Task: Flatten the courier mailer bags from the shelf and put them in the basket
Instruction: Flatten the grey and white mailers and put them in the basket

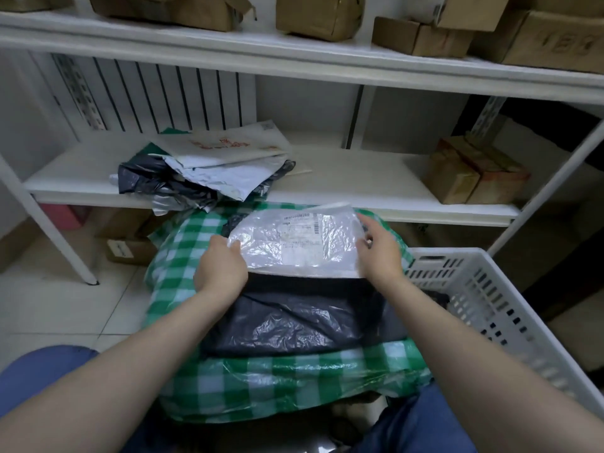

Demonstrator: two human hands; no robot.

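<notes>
The white mailer bag (294, 243) lies label up on a black bag (294, 318), over a green checked bundle (277, 380), its long axis running left to right. Its label (300, 230) has a barcode along the far edge; the print is too blurred to read. The left hand (220, 269) grips its left edge and the right hand (380, 253) pinches its right edge. A white basket (490, 289) stands just to the right. More bags (202, 168) are piled on the shelf (359, 188) beyond.

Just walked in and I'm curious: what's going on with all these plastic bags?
A person holds a white mailer bag by its two side edges, left hand on one, right hand on the other, over a dark mailer bag lying flat on a green checked bundle. More crumpled mailers lie in a pile on the shelf. A white basket stands at the right.
</notes>
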